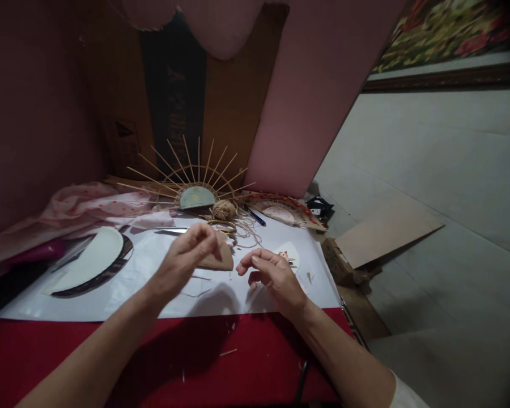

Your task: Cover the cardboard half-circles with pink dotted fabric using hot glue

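Observation:
My left hand (191, 252) is raised over the white sheet, its fingers curled and pressed together; whatever they may pinch is hidden. Just beneath it lies a brown cardboard half-disc (219, 258), partly covered by the hand. To the right, my right hand (274, 275) hovers with half-bent fingers apart and nothing visible between them. Beside that hand rests a white paper piece (291, 255) with a small patterned bit on it. Scissors (172, 230) lie behind the left hand, their gold handles (224, 226) partly hidden.
Behind stands a fan-shaped frame of thin sticks (198, 197) with a twine ball (224, 209). A red-edged woven fan (280, 212), a blue pen (255, 216), a white half-disc (93, 258) and dotted pink cloth (97, 201) lie around. Scraps dot the red cloth (187, 351).

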A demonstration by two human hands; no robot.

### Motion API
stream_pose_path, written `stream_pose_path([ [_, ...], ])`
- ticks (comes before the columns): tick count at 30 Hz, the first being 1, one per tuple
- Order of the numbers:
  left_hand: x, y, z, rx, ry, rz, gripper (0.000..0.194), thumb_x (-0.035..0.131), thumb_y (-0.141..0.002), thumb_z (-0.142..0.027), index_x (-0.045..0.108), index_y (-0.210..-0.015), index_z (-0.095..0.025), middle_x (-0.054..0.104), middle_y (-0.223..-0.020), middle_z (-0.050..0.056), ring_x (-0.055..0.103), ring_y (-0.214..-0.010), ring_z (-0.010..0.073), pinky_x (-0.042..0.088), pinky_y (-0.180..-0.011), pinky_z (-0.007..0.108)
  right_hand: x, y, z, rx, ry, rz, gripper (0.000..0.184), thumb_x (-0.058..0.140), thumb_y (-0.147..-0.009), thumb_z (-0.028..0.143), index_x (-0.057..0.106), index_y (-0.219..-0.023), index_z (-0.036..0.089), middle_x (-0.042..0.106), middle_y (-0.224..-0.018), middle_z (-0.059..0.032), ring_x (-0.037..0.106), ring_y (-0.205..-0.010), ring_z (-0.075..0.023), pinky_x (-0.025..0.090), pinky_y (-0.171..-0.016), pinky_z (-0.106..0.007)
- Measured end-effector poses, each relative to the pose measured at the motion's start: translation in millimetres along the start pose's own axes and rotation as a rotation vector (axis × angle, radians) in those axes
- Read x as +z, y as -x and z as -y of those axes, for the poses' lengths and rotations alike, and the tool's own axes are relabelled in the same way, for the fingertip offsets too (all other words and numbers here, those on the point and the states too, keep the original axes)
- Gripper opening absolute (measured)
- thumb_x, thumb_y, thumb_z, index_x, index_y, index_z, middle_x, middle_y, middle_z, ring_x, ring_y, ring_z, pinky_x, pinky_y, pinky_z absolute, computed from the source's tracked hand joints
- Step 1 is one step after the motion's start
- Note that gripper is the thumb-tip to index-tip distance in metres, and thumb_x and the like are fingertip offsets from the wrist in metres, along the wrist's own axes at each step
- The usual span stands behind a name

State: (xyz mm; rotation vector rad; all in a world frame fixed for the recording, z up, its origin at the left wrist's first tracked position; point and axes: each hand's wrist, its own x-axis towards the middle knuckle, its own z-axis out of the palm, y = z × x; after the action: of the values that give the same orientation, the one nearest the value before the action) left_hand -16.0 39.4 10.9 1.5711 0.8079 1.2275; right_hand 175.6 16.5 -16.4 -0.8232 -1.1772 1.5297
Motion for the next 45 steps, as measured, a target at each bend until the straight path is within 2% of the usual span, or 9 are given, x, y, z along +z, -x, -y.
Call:
stream_pose_path([
  [4,-40.1,-16.7,1.4,-0.016,-0.767,-0.312,0.03,0.03,-0.093,-0.034,0.045,-0.07,-0.022,0.055,-0.069,0.0,0.054,-0.069,0.0156,0.042,-0.066,0.026,0.3,-1.8,-8.0,-0.103,-0.034,-0.057,0.027,0.05,-0.083,0.032,0.047,-0.059,0.02,0.046,-0.049,0.0033,0.051,-0.055,-0.0136,0.037,-0.048,-0.023],
  [9,-81.9,-24.8,17.0,-0.192,-1.052,-0.392,0.035,0.044,-0.084,-0.037,0.041,-0.053,-0.023,0.047,-0.053,0.001,0.052,-0.061,0.0205,0.033,-0.059,0.03,-1.5,-5.8,-15.2,-0.138,0.02,-0.111,0.041,0.05,-0.087,0.038,0.037,-0.051,0.021,0.033,-0.041,0.0078,0.041,-0.042,-0.0101,0.032,-0.045,-0.023],
  [12,-93.3,-24.0,27.6,-0.286,-1.117,-0.344,0.015,0.06,-0.069,-0.028,0.052,-0.058,-0.022,0.058,-0.061,0.004,0.057,-0.068,0.025,0.034,-0.059,0.031,-1.5,-5.0,-15.6,-0.131,0.071,-0.104,0.042,0.054,-0.086,0.045,0.045,-0.054,0.02,0.044,-0.046,0.0045,0.045,-0.047,-0.0108,0.034,-0.046,-0.023],
  [17,-84.9,-23.3,35.5,-0.265,-1.086,-0.172,0.014,0.059,-0.071,-0.031,0.061,-0.081,-0.02,0.066,-0.082,0.006,0.059,-0.077,0.0242,0.039,-0.065,0.031,-0.8,-1.2,-15.2,-0.118,0.184,-0.112,0.021,0.067,-0.079,0.037,0.06,-0.074,0.017,0.06,-0.074,0.0006,0.046,-0.052,-0.0082,0.038,-0.048,-0.021],
  [25,-53.9,-15.5,28.4,-0.156,-1.051,-0.006,0.041,0.074,-0.054,-0.025,0.059,-0.092,-0.023,0.061,-0.091,0.006,0.048,-0.093,0.0306,0.035,-0.074,0.035,-0.8,-1.3,-16.7,-0.11,0.361,-0.142,0.014,0.064,-0.079,0.032,0.059,-0.079,0.019,0.058,-0.075,0.0008,0.048,-0.058,-0.0102,0.041,-0.049,-0.021],
  [31,-56.7,-16.5,24.7,-0.196,-0.828,0.047,0.015,0.07,-0.054,-0.021,0.058,-0.062,-0.021,0.055,-0.066,0.001,0.049,-0.072,0.0225,0.036,-0.062,0.03,-3.1,-0.1,-19.4,-0.131,0.46,-0.16,0.014,0.061,-0.083,0.034,0.06,-0.083,0.02,0.06,-0.077,-0.0005,0.05,-0.06,-0.0123,0.042,-0.052,-0.024],
  [36,-42.8,-11.2,7.3,-0.195,-0.527,0.166,0.021,0.073,-0.056,-0.032,0.057,-0.053,-0.019,0.052,-0.052,-0.004,0.048,-0.054,0.0144,0.037,-0.052,0.025,0.1,5.9,-19.1,-0.382,0.708,-0.201,0.038,0.074,-0.075,0.029,0.059,-0.109,0.023,0.059,-0.111,-0.0054,0.054,-0.095,-0.0207,0.045,-0.077,-0.031],
  [39,-45.2,-13.4,3.6,-0.169,-0.45,0.059,0.023,0.07,-0.064,-0.041,0.066,-0.066,-0.018,0.063,-0.065,0.002,0.056,-0.064,0.0173,0.043,-0.059,0.027,2.2,8.2,-19.0,-0.308,0.661,-0.149,0.011,0.063,-0.084,0.031,0.063,-0.089,0.021,0.062,-0.082,-0.0015,0.055,-0.078,-0.0182,0.044,-0.07,-0.029],
  [45,-81.0,-26.2,32.8,-0.265,-0.509,-0.354,0.017,0.069,-0.071,-0.027,0.058,-0.062,-0.017,0.055,-0.059,-0.001,0.055,-0.064,0.0174,0.044,-0.058,0.028,-5.4,0.9,-20.5,-0.275,0.308,-0.409,0.023,0.061,-0.085,0.042,0.062,-0.089,0.02,0.052,-0.065,0.0036,0.041,-0.054,-0.0112,0.033,-0.048,-0.024],
])
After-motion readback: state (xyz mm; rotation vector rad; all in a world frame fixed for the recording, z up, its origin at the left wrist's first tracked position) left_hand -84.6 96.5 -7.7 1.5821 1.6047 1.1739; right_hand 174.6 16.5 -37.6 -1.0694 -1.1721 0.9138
